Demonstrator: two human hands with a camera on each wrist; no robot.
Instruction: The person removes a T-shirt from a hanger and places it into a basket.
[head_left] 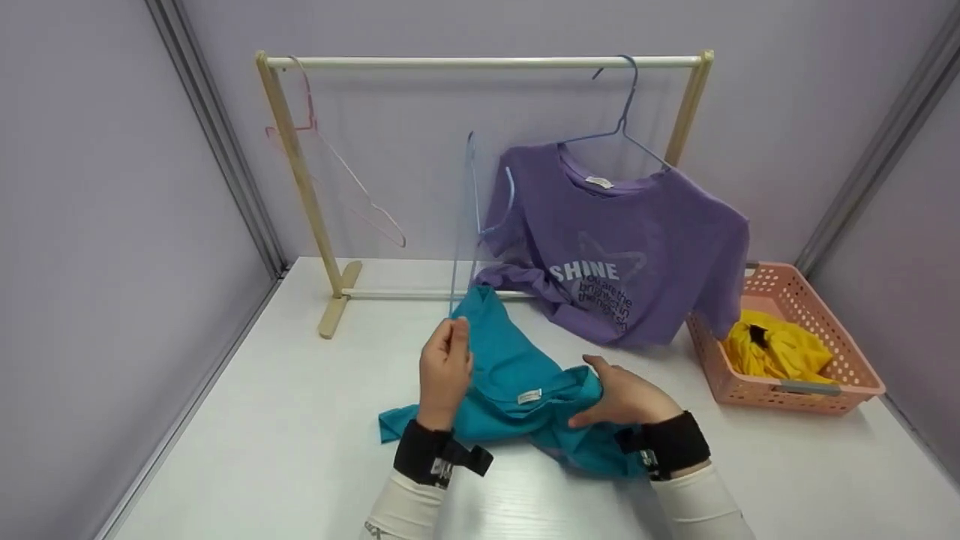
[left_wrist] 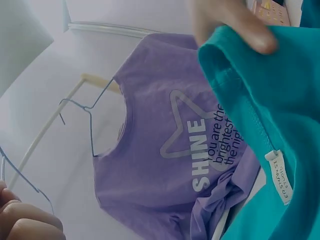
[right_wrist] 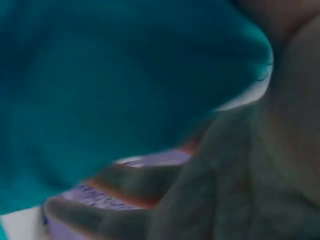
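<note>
My left hand [head_left: 444,371] grips a light blue hanger [head_left: 477,199], which stands on end above the table. Its lower part meets a raised peak of the teal T-shirt [head_left: 506,360]; whether it passes inside the cloth I cannot tell. Bunched and partly lifted, the shirt shows its white neck label [left_wrist: 280,176]. At the collar, my right hand [head_left: 630,394] holds the fabric with the thumb on one side and the fingers on the other. The right wrist view is mostly filled by blurred teal cloth over the fingers [right_wrist: 185,200].
Behind the hands stands a rack with a white rail [head_left: 480,63]. A purple T-shirt [head_left: 600,240] hangs there on a blue hanger [head_left: 622,124], and a pink hanger [head_left: 310,112] at the left end. A pink basket [head_left: 795,397] at the right contains yellow cloth [head_left: 780,349].
</note>
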